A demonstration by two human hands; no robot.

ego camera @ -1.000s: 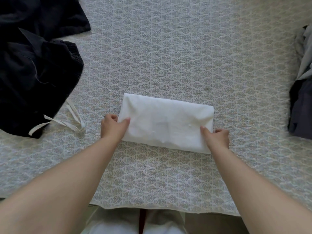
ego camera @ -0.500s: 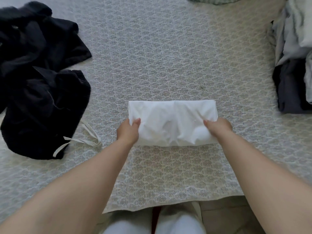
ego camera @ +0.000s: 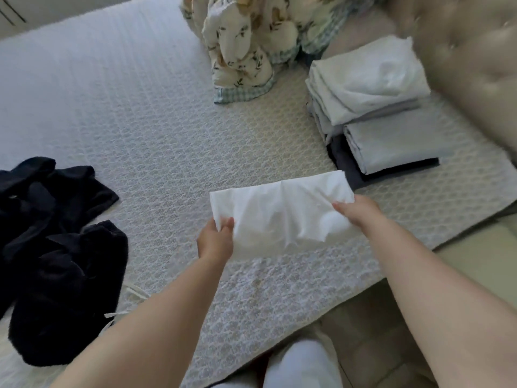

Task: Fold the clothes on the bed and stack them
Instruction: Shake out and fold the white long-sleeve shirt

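Note:
A folded white garment (ego camera: 279,211) hangs lifted a little above the patterned bedspread (ego camera: 156,141), sagging in its middle. My left hand (ego camera: 216,239) pinches its left end, and my right hand (ego camera: 356,210) grips its right end. Just beyond the right end stands a stack of folded clothes (ego camera: 372,107), with white and pale pieces on top and dark ones beneath. A heap of unfolded dark clothes (ego camera: 56,247) lies at the left of the bed, with a white drawstring showing beside it.
A crumpled floral blanket (ego camera: 246,37) with a checked border sits at the far middle of the bed. A padded beige headboard (ego camera: 470,57) rises at the right. The bed's near edge (ego camera: 307,312) runs diagonally below my arms, with floor beyond it.
Both hands have lifted the folded white garment off the bed and carried it to the right, toward the stack. The view has swung right, bringing the stack and blanket into sight.

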